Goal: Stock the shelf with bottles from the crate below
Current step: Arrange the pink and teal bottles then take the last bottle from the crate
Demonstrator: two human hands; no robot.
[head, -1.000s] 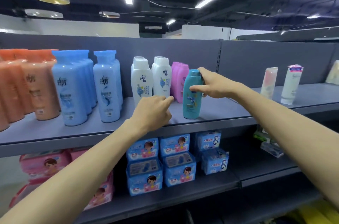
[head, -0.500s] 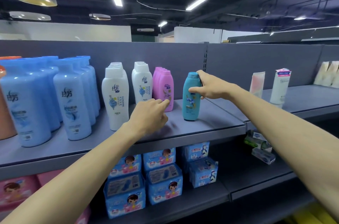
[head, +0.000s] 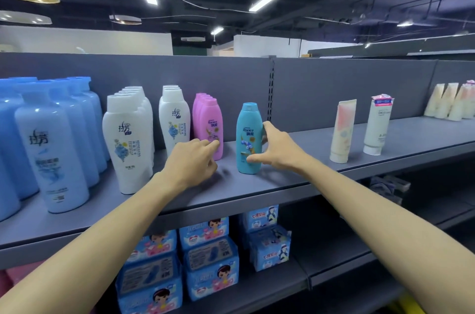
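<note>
Your right hand [head: 279, 150] no longer wraps the top of the teal bottle [head: 248, 139]. A second ago its grip sat high, curled over the cap and shoulder; now it has slid down the right flank, with the fingers touching the side near the label and the thumb stretched low across the front by the base. That grip is spread rather than clamped: it steadies the bottle more than it holds it. The bottle stands upright on the shelf [head: 295, 185], just right of the pink bottles [head: 209, 123] with a clear gap between them.

Your left hand [head: 191, 160] has moved in as well. Its fingers are loosely curled, holding nothing, with the fingertips [head: 214, 144] against the lower front of the nearest pink bottle, where before they hung short of the row.

Read together, this looks like the end of a placement: the bottle is down and you are squaring it and its neighbour. It appears safe to let go, though a tall, narrow bottle like this may tip if your thumb drags on the way out.

Further left stand the white bottles [head: 128, 139] and blue bottles [head: 51, 149]; to the right, two tubes [head: 343, 131]. The crate is out of view, so you cannot judge how many bottles remain.
</note>
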